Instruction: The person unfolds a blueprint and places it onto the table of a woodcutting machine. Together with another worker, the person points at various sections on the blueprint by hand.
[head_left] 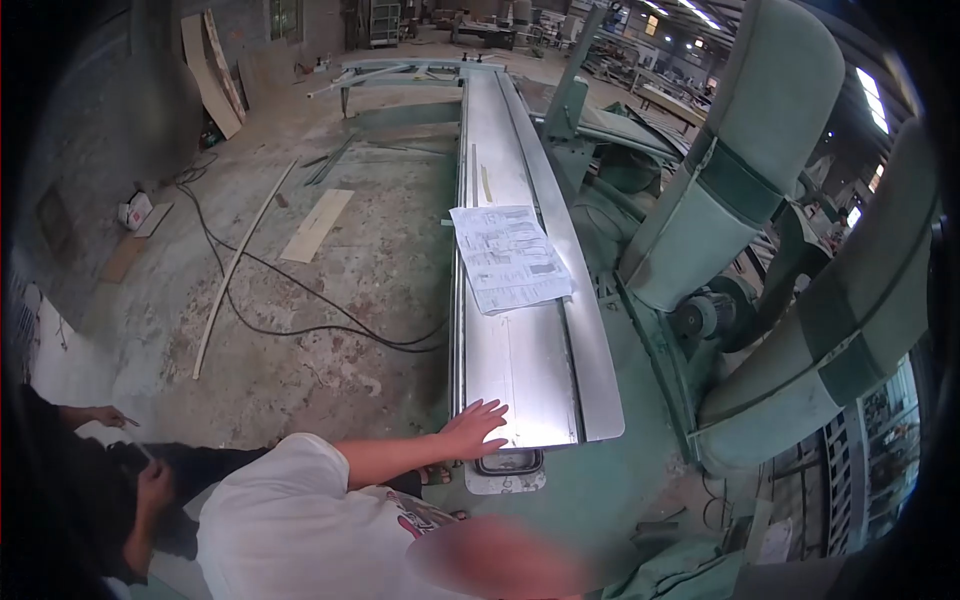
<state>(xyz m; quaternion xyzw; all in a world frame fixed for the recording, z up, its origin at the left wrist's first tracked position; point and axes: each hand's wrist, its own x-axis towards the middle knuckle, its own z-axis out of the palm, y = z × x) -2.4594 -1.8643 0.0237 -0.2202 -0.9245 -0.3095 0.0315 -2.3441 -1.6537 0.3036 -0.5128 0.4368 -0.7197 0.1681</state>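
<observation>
My left hand [478, 430] rests with its fingers spread on the near end of a long silver sliding table [520, 380], at its left corner. It holds nothing. Farther along the table lies a creased printed sheet of paper [510, 262], apart from the hand. Behind the paper is a thin yellowish strip [486, 184]. A smeared, skin-coloured shape at the bottom of the head view seems to be my right arm and hand [515, 560]; no fingers can be made out there. Under the table end sits a dark-rimmed oval handle [510, 463].
At left, a person in dark clothes [50, 480] holds something small. A black cable [300, 330], a long wooden strip [240, 258] and a pale board [318, 226] lie on the floor. Dust collector bags [740, 130] and a motor [703, 315] stand at right.
</observation>
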